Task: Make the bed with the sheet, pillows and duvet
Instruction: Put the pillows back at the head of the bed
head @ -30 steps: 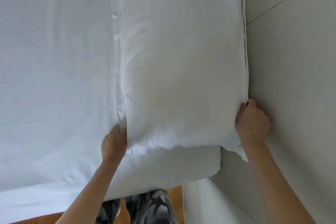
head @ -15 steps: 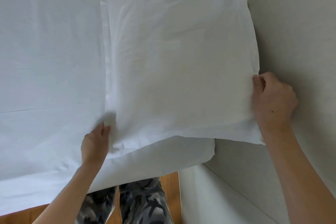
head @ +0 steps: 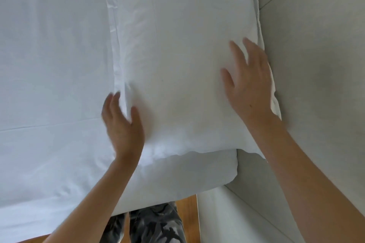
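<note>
A white pillow [head: 177,61] lies on the white sheet [head: 49,85] at the bed's right end, its right edge against the grey headboard. My left hand [head: 122,122] is at the pillow's near left edge with fingers spread, slightly blurred. My right hand [head: 250,83] lies flat on the pillow's right side, fingers straight and apart. Neither hand grips anything. The near corner of the mattress [head: 207,171] shows under the pillow, covered by the sheet.
The grey padded headboard [head: 316,85] fills the right side. A white bed-frame panel [head: 227,217] sits below the mattress corner. Wooden floor [head: 189,203] and my camouflage trousers [head: 158,223] show at the bottom.
Both hands have let go of the pillow's edges and opened. The right hand moved onto the pillow's top; the left hand shifted right along its near left edge. The pillow now lies flat.
</note>
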Available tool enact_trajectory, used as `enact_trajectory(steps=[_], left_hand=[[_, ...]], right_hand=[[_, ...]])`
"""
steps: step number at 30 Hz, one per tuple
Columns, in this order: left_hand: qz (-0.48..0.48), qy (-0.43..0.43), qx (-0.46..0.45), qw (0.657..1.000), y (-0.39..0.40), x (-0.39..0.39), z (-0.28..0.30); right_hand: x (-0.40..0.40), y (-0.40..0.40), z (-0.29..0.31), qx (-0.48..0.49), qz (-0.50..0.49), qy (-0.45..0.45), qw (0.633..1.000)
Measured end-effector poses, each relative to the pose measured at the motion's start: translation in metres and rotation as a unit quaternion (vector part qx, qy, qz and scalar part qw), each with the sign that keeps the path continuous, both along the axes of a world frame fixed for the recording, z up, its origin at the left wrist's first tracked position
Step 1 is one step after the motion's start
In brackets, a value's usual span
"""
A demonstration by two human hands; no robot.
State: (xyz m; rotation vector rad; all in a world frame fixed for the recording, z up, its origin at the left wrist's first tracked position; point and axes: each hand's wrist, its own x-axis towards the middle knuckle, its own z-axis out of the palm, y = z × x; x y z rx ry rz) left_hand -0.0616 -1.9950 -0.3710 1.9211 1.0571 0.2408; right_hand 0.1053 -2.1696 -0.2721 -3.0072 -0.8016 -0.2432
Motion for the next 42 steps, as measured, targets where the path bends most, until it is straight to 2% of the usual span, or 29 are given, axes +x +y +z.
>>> enact_trajectory(steps=[2, 4, 6, 9, 12, 14, 17, 19, 24, 26, 29, 33, 37, 42], left_hand=[[-0.06, -0.046, 0.008, 0.997, 0.005, 0.045, 0.014], [-0.102, -0.064, 0.022, 0.992, 0.008, 0.084, 0.018], [-0.143, -0.045, 0.047, 0.988, 0.006, 0.103, 0.006], [-0.205, 0.02, 0.091, 0.974, -0.003, 0.09, -0.026], [-0.183, 0.07, 0.051, 0.979, -0.006, 0.057, -0.045], [-0.145, 0.09, 0.004, 0.985, -0.001, 0.045, -0.049], [-0.088, 0.066, -0.051, 0.993, 0.016, 0.055, -0.044], [-0.065, 0.034, -0.07, 0.995, 0.029, 0.074, -0.038], [-0.101, -0.02, -0.076, 0.992, 0.048, 0.114, -0.029], [-0.114, 0.001, -0.09, 0.989, 0.041, 0.115, -0.031], [-0.104, 0.012, -0.112, 0.988, 0.024, 0.113, -0.028], [-0.092, -0.011, -0.142, 0.986, 0.016, 0.111, -0.025], [-0.114, 0.0, -0.135, 0.984, 0.012, 0.107, -0.027], [-0.188, 0.087, 0.013, 0.978, 0.011, 0.054, -0.06]], right_hand=[[0.018, 0.038, -0.007, 0.016, 0.035, 0.004, 0.999], [0.036, 0.063, -0.015, 0.017, 0.028, 0.014, 0.999], [0.053, 0.064, -0.03, 0.008, -0.006, 0.047, 0.999], [0.06, 0.027, -0.057, -0.039, -0.067, 0.117, 0.99], [0.062, -0.014, -0.06, -0.026, -0.164, 0.098, 0.981], [0.07, -0.024, -0.05, -0.003, -0.181, 0.081, 0.98], [0.095, -0.005, -0.039, 0.056, -0.21, 0.08, 0.973], [0.112, 0.014, -0.035, 0.059, -0.244, 0.076, 0.965], [0.14, 0.017, -0.041, 0.082, -0.375, 0.199, 0.901], [0.139, 0.01, -0.047, 0.117, -0.36, 0.174, 0.909], [0.132, -0.002, -0.042, 0.171, -0.315, 0.066, 0.931], [0.12, -0.006, -0.019, 0.1, -0.303, -0.029, 0.947], [0.121, 0.0, -0.025, 0.057, -0.336, -0.015, 0.94], [0.099, -0.006, -0.042, 0.036, -0.271, 0.011, 0.962]])
